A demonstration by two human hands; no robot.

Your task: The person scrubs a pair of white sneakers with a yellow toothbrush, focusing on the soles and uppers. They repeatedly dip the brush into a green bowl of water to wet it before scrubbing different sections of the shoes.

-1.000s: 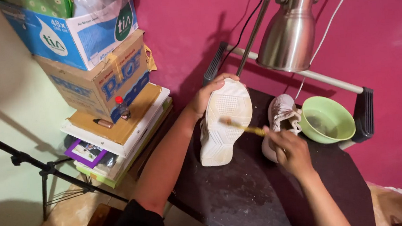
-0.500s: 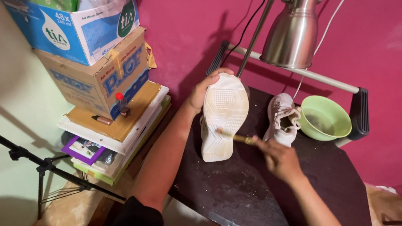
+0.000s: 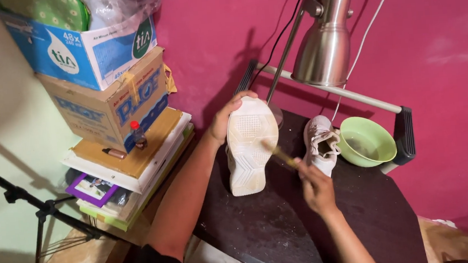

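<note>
Clamped round the toe of the upturned white sneaker point(image 3: 250, 144), the left hand point(image 3: 223, 121) props it on its heel on the dark tabletop point(image 3: 264, 229). The right hand's point(image 3: 317, 187) grip, closed on a thin wooden-handled brush point(image 3: 281, 154), has drawn back toward the body since a second ago, its tip now at the sole's right edge. Scrubbing looks under way; a second white shoe point(image 3: 322, 143) and green plastic bowl point(image 3: 366, 141) sit just beyond that grip.

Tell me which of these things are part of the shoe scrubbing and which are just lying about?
In use: left hand holding the white shoe sole-up; right hand with a brush; second shoe; green bowl; dark table.

Lying about: stacked cardboard boxes, small bottle, metal lamp, tripod.
</note>
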